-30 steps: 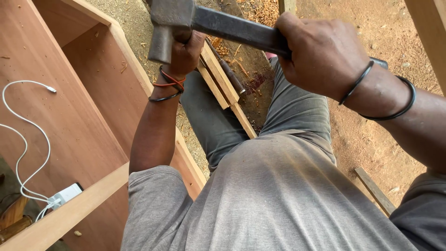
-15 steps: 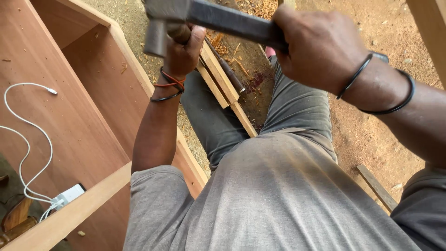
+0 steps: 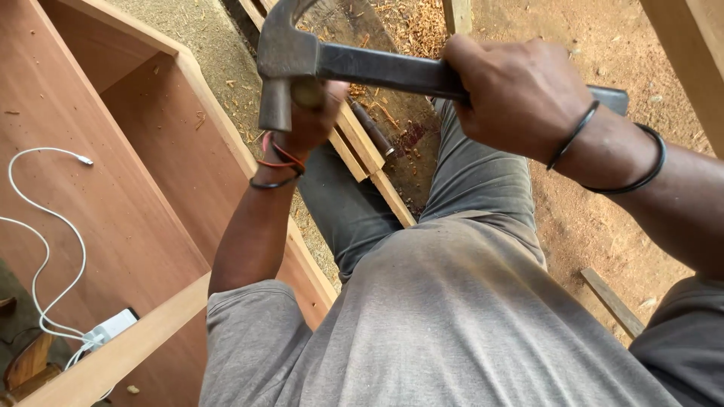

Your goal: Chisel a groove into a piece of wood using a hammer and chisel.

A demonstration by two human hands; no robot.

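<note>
- Where the head camera looks down past a grey shirt and grey trousers, the right hand (image 3: 520, 94) is wrapped tight round the dark handle of a claw hammer (image 3: 362, 64), fingers folded over the shaft well back from the head.
- The hammer lies almost level across the top of the view, its metal head at the left with the striking face pointing down.
- The left hand (image 3: 313, 113) sits directly under and behind that head, fingers bunched together; what they pinch is hidden by the hammer, so I cannot tell what it is.
- Red and black bands circle the left wrist, and two thin black bands circle the right wrist.
- Below the left hand, pale wooden strips (image 3: 362, 151) lie on the sandy ground, and a dark rod-like tool (image 3: 373, 130) rests against them.
- A reddish-brown plywood cabinet frame (image 3: 136, 173) fills the left side, its light edge running just beside the left forearm.
- Inside the frame a white cable (image 3: 45, 226) loops down to a white charger block (image 3: 113, 325).
- Wood shavings (image 3: 422, 26) are scattered on the ground near the top.
</note>
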